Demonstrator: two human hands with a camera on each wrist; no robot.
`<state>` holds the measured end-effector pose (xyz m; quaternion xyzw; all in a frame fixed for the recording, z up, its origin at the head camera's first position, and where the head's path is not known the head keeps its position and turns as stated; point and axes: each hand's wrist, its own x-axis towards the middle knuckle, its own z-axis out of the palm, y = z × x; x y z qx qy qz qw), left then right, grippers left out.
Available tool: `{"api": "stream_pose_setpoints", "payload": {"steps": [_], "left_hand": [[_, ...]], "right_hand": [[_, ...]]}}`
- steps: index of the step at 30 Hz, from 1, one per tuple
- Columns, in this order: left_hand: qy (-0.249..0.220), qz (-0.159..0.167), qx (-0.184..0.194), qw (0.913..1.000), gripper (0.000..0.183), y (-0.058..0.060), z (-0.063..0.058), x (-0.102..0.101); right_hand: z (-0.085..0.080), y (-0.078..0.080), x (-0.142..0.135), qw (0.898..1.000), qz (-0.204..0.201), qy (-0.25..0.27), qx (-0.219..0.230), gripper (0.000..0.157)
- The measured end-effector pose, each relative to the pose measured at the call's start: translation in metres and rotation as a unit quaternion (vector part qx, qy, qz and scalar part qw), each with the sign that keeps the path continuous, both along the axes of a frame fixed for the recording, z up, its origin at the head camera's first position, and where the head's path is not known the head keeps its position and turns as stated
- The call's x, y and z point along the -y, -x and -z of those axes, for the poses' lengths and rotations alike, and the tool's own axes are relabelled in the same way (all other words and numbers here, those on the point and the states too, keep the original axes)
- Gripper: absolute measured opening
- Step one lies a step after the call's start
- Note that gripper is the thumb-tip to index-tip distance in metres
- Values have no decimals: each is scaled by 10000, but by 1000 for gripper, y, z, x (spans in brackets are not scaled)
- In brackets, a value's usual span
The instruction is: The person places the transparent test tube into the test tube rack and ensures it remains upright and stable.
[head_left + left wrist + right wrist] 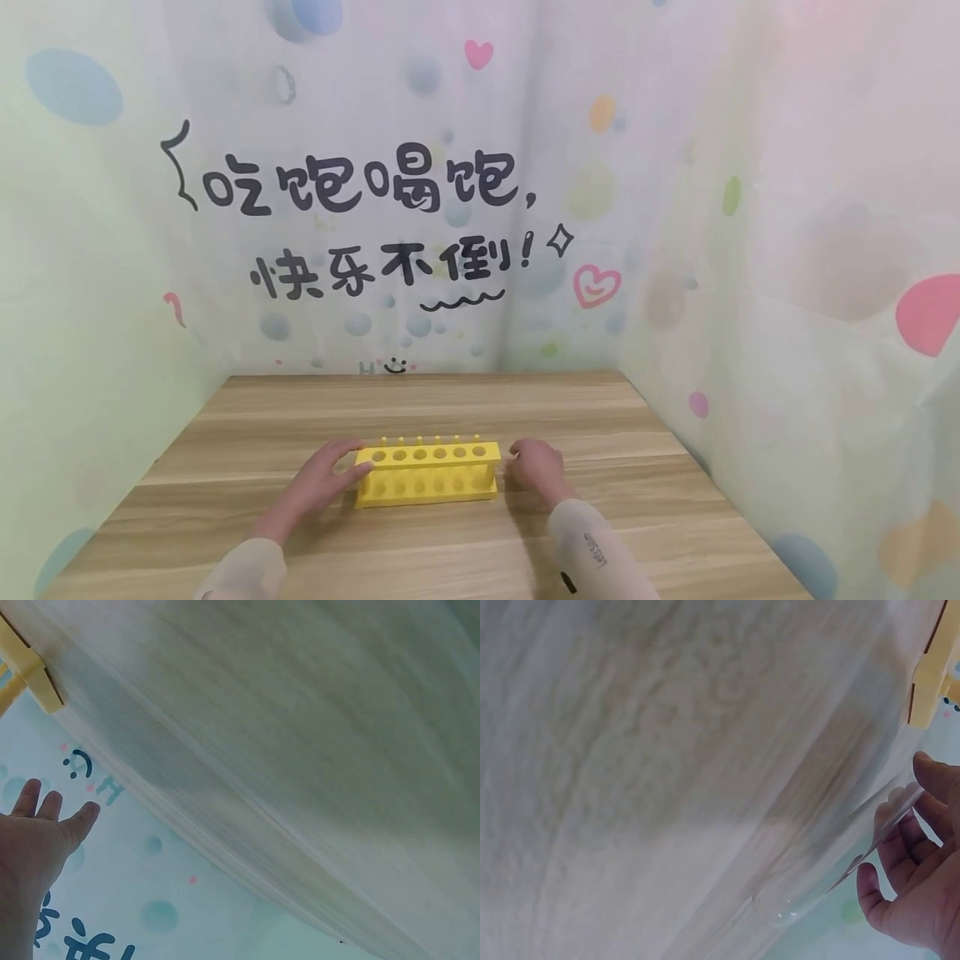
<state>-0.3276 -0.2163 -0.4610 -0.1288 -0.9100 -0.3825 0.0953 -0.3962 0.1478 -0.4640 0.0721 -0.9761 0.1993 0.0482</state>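
A yellow test tube rack (pixel 427 463) stands upright on the table, with one row of round holes in its top and short pegs behind. My left hand (pixel 326 475) is at the rack's left end, its thumb overlapping the top corner in the head view. In the left wrist view the fingers of that hand (pixel 45 832) are spread and grip nothing. Just off the rack's right end is my right hand (pixel 536 467), fingers curled. The right wrist view shows it holding a clear test tube (pixel 780 911), round end pointing away from the palm. This tube is hard to see in the head view.
The wood-grain table (pixel 420 554) runs back to a patterned curtain wall (pixel 360 100) with printed writing. Similar curtains (pixel 825 208) border it on the left and right sides.
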Motion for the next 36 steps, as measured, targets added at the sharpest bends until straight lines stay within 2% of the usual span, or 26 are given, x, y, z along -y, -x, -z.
{"api": "stream_pose_setpoints", "payload": {"steps": [10,13,18,23,28,36], "left_hand": [[25,-74,69,9999,59,-1,1,0],[14,-92,116,9999,60,-2,1,-1],[-16,-87,143,9999,61,-3,-1,-2],[-10,-72,72,9999,60,-3,0,-1],[12,-57,39,10000,59,-4,0,-1],[0,-89,61,9999,60,-4,0,-1]], "right_hand": [[-5,3,1,9970,-145,573,-500,22],[-8,2,4,9941,-222,855,-630,24],[-15,0,7,9883,-158,1394,-600,33],[-20,2,7,9812,-203,1738,-815,34],[-26,4,8,9689,-152,2246,-1031,34],[-42,2,13,9325,146,3347,-1352,33]]}}
